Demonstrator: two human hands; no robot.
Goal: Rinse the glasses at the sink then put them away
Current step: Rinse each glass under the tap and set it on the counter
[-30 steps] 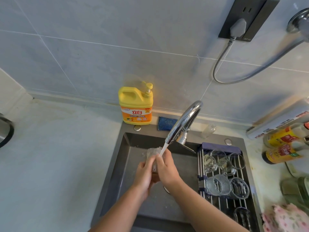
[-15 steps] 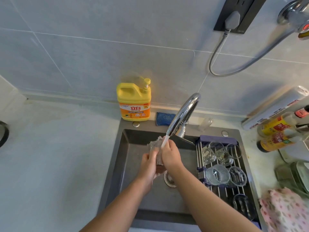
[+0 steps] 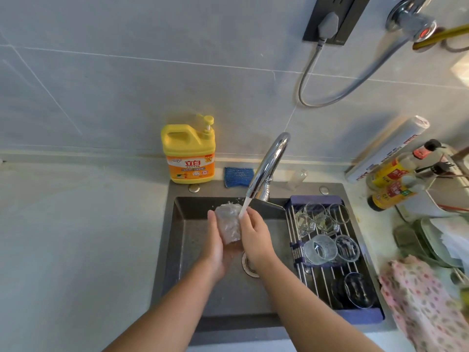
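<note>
A person rinses a glass (image 3: 228,224) under running water (image 3: 243,208) at a dark sink (image 3: 177,250) in the centre of the frame. The left hand (image 3: 215,250) cups the glass from below and from the left, its grip curled round the side. The right hand (image 3: 256,240) closes on the glass from the right, fingers wrapped over its wall where the stream lands. The glass is tilted, with its mouth toward the top of the frame, and sits just under the spout of the chrome faucet (image 3: 269,163).

The hands have drawn slightly apart since a second ago, when their fingers overlapped, and more of the glass now shows between them. It has stayed under the stream. The drain (image 3: 247,266), plain to see half a second ago, is now partly behind the right wrist.

At centre right a rack (image 3: 365,318) with a blue rim spans the sink and holds several clear glasses (image 3: 319,250). Behind the sink, against the pale tiled wall (image 3: 152,72), are a yellow detergent bottle (image 3: 189,153) and a blue sponge (image 3: 238,176). The pale tabletop (image 3: 76,237) fills the left of the frame. At upper right a grey plug (image 3: 328,22) sits in a black socket (image 3: 314,26). Two sauce bottles (image 3: 388,184) lie at the right edge, and a pink patterned cloth (image 3: 426,301) is at lower right.
</note>
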